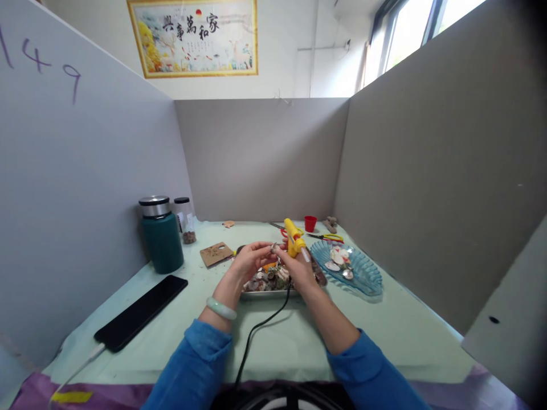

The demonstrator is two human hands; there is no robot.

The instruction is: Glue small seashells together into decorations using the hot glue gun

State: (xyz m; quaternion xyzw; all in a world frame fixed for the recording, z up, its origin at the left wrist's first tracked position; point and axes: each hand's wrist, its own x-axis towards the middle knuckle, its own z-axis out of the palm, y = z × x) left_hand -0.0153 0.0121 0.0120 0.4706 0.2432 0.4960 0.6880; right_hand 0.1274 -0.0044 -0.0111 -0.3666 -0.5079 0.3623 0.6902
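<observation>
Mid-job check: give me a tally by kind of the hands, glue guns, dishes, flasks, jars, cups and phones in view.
Hands: 2 (left hand, right hand)
Glue gun: 1
Dish: 1
Flask: 1
Jar: 1
Cup: 1
Phone: 1
Total: 8

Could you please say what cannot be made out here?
In the head view:
Small piece: too small to identify, partly covered by left hand.
Glue gun: handle hidden by right hand.
Tray: far side mostly hidden behind both hands.
White cable: far end cut off by bottom edge.

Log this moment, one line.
left hand: pinches small piece | right hand: holds yellow glue gun | below: tray with assorted pieces | right: blue dish
</observation>
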